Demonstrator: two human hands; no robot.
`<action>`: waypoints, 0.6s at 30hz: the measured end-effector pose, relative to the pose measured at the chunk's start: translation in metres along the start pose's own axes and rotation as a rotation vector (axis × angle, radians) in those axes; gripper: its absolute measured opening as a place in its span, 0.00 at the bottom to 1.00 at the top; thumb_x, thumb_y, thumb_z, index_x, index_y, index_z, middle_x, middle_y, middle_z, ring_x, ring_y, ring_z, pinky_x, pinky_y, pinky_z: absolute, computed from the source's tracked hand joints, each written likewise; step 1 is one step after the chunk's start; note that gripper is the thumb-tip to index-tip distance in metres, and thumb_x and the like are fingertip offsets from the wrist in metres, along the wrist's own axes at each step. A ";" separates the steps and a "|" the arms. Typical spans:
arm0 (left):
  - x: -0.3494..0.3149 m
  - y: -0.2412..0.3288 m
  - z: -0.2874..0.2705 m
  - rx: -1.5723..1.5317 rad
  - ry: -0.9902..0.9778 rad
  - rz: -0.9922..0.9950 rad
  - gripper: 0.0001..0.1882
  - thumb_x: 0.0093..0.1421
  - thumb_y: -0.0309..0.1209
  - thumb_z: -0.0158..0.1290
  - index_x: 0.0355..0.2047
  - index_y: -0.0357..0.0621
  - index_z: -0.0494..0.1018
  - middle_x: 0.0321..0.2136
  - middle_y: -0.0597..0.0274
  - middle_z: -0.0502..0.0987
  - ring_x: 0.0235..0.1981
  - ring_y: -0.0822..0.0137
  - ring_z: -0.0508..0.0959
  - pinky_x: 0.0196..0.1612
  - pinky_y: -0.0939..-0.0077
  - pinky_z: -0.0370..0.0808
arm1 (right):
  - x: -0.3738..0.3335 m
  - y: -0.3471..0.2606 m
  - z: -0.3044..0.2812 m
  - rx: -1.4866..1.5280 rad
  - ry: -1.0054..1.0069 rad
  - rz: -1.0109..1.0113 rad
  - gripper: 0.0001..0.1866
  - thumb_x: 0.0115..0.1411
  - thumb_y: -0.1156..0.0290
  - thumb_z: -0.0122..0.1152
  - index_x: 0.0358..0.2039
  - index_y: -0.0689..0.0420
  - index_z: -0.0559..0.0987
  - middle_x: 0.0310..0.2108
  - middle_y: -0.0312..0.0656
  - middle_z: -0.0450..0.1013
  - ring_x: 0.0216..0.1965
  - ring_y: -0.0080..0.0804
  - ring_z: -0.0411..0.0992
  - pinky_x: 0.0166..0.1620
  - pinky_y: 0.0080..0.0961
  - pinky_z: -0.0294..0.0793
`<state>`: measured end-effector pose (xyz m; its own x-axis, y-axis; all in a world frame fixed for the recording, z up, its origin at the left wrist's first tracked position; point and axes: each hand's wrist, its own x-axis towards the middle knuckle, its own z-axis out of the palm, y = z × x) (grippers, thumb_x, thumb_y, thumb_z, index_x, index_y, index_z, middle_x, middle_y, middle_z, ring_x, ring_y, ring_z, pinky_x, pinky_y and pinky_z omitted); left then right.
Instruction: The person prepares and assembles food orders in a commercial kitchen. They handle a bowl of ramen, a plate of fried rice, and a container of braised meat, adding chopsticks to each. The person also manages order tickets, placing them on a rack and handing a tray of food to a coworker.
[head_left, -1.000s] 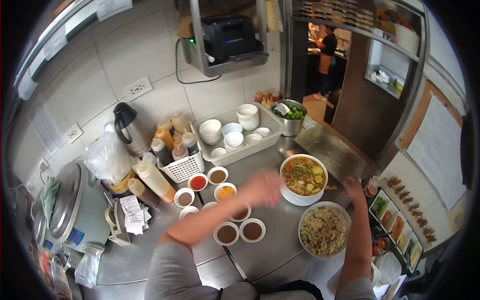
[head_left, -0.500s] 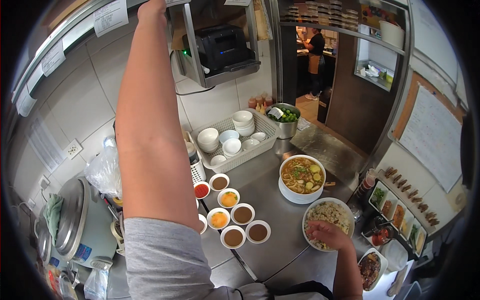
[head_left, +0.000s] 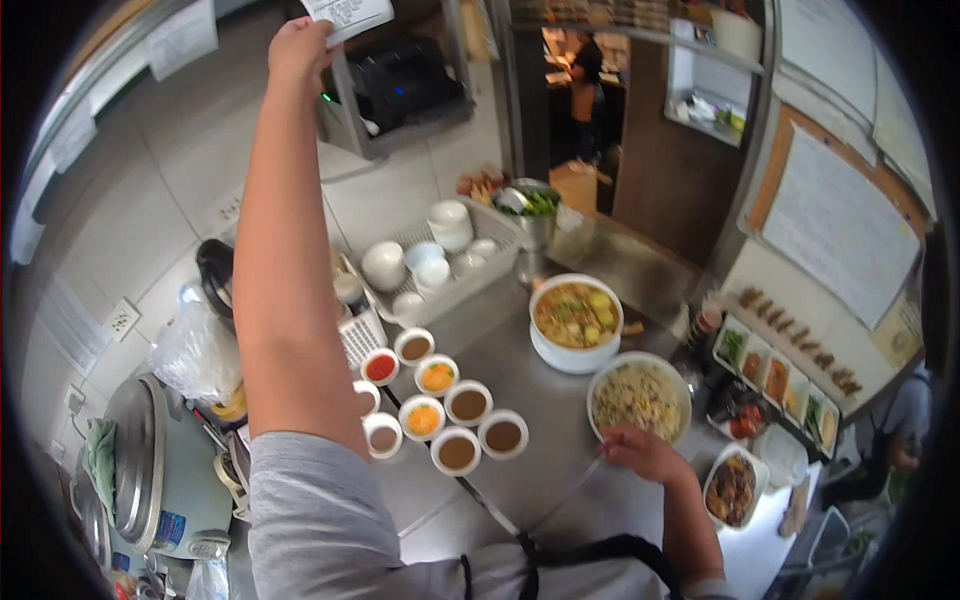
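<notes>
My left hand (head_left: 297, 55) is raised high at the upper left, its fingers pinched on a printed paper slip (head_left: 352, 13) in front of the wall. Low on the right, my right hand (head_left: 648, 456) has its fingers loosely stretched and nothing in them. It hovers by the near rim of a white bowl of fried rice (head_left: 640, 397); whether it touches the rim I cannot tell. Behind that bowl stands a white bowl of noodle soup (head_left: 577, 315). Several small sauce cups, among them a red sauce cup (head_left: 380, 366) and a brown sauce cup (head_left: 458, 452), sit left of the rice.
A grey basket (head_left: 480, 283) of white bowls stands at the back, beside a metal pot of green limes (head_left: 540, 210). A black printer (head_left: 405, 85) sits on a wall shelf. Large lidded cookers (head_left: 185, 470) fill the left. At right are garnish trays (head_left: 775, 380) and another person (head_left: 905, 425).
My left hand has come away from the rail and now shows the slip in its fingers. The right hand has drawn back from over the rice to the bowl's near rim. The view has shifted.
</notes>
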<state>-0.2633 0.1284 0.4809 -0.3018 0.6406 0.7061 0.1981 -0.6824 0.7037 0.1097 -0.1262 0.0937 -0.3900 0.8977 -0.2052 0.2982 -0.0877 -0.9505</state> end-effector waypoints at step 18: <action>-0.508 -0.039 0.045 -0.434 -0.548 -0.720 0.08 0.51 0.17 0.39 0.33 0.35 0.60 0.28 0.56 0.72 0.25 0.74 0.73 0.26 0.83 0.71 | -0.047 0.000 0.056 0.435 0.433 -0.435 0.27 0.52 0.76 0.48 0.52 0.59 0.53 0.33 0.39 0.65 0.30 0.17 0.61 0.34 0.16 0.64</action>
<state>-0.0752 -0.1547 0.0982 0.2774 0.9506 0.1392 -0.2531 -0.0675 0.9651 0.0792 -0.1928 0.0899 0.0099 0.9720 0.2349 -0.2112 0.2316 -0.9496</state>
